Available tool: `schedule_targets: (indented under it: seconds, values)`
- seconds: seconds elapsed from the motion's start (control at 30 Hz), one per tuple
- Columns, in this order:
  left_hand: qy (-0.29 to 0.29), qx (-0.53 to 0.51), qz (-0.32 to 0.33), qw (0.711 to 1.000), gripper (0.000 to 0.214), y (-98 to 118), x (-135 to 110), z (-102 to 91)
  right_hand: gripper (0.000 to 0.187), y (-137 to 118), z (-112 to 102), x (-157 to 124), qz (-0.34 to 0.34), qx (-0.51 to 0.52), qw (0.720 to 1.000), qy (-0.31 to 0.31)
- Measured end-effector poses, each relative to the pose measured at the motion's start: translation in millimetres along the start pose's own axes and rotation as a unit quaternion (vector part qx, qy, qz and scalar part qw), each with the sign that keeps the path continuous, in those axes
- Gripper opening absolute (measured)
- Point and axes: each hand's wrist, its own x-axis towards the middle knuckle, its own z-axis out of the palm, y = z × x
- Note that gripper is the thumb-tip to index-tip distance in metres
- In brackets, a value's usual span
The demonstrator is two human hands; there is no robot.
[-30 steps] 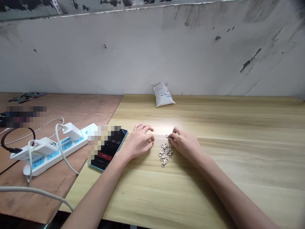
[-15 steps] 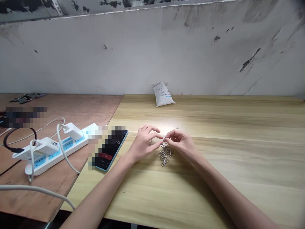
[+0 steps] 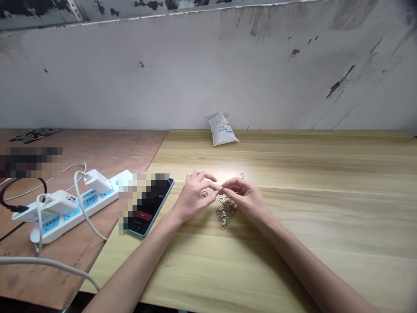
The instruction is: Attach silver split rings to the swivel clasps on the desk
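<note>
A small metal split ring (image 3: 220, 188) sits between the fingertips of both hands. My left hand (image 3: 193, 198) comes in from the left, its thumb and index finger closed at the ring's left side and its other fingers loosely bent. The thumb and index finger of my right hand (image 3: 245, 196) pinch the ring from the right. Just below lies a small pile of silver lobster clasps (image 3: 223, 213), partly covered by the right hand. More metal rings (image 3: 203, 194) show by the left palm. Beyond the right hand lie a few loose rings (image 3: 242, 176).
A phone (image 3: 151, 208) with a lit screen lies left of my left hand. Further left, a white power strip (image 3: 87, 204) holds chargers and cables. A white plastic packet (image 3: 223, 130) stands at the back against the wall (image 3: 182, 78).
The view has shifted slightly. Both hands stay over the pile, and the left fingertips have closed in on the ring held by the right hand.
</note>
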Motion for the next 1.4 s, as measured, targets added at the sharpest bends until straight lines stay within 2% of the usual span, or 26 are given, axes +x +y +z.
schedule_targets:
  seconds: [0.1, 0.2, 0.3, 0.43, 0.53, 0.73, 0.9, 0.97, 1.03, 1.1, 1.2, 1.4]
  values:
    - [0.002, -0.031, -0.019, 0.999, 0.007, 0.8, 0.6, -1.5, 0.028, 1.0, -0.6, 0.1, -0.015, -0.010, 1.000, 0.016]
    - [-0.010, -0.125, -0.090, 0.988, 0.007, 2.3, 1.9, -3.8, 0.024, 1.5, -2.0, -0.1, -0.045, -0.045, 0.998, 0.015]
    - [-0.047, -0.261, -0.161, 0.951, 0.013, 1.3, 3.4, -5.3, 0.021, 1.0, -1.3, -1.0, -0.075, -0.112, 0.991, -0.021]
    - [-0.093, -0.381, -0.184, 0.901, 0.018, -1.0, 5.0, -5.5, 0.018, 0.9, 2.7, -2.6, -0.150, -0.188, 0.970, -0.024]
    - [-0.087, -0.383, -0.208, 0.896, 0.020, -0.9, 6.1, -5.4, 0.019, 0.5, 4.6, -4.0, -0.190, -0.216, 0.958, -0.014]
    - [-0.074, -0.332, -0.216, 0.915, 0.022, -0.9, 6.0, -3.8, 0.023, -3.0, 4.2, -5.7, -0.202, -0.252, 0.946, -0.032]
    - [-0.021, -0.200, -0.160, 0.966, 0.013, 3.8, 2.4, -2.1, 0.025, -2.3, 2.8, -5.2, -0.172, -0.265, 0.949, -0.011]
    - [0.003, -0.117, -0.097, 0.988, 0.009, 4.9, 0.8, -1.0, 0.027, -2.5, 2.9, -5.3, -0.142, -0.238, 0.961, -0.001]
    - [0.017, -0.042, -0.025, 0.999, 0.009, 4.0, -0.4, 0.7, 0.030, -3.0, 3.6, -5.5, -0.105, -0.196, 0.975, -0.002]
    - [0.025, 0.015, 0.032, 0.999, 0.010, 1.4, -1.2, 2.5, 0.032, -2.9, 4.4, -5.5, -0.072, -0.157, 0.985, -0.008]
    - [0.030, 0.069, 0.079, 0.994, 0.011, -3.3, -1.5, 3.9, 0.033, -0.7, 5.1, -5.3, -0.049, -0.131, 0.990, -0.019]
    - [0.039, 0.139, 0.143, 0.979, 0.011, -10.9, -0.3, 4.6, 0.026, 5.2, 3.7, -4.5, -0.104, -0.231, 0.966, -0.044]
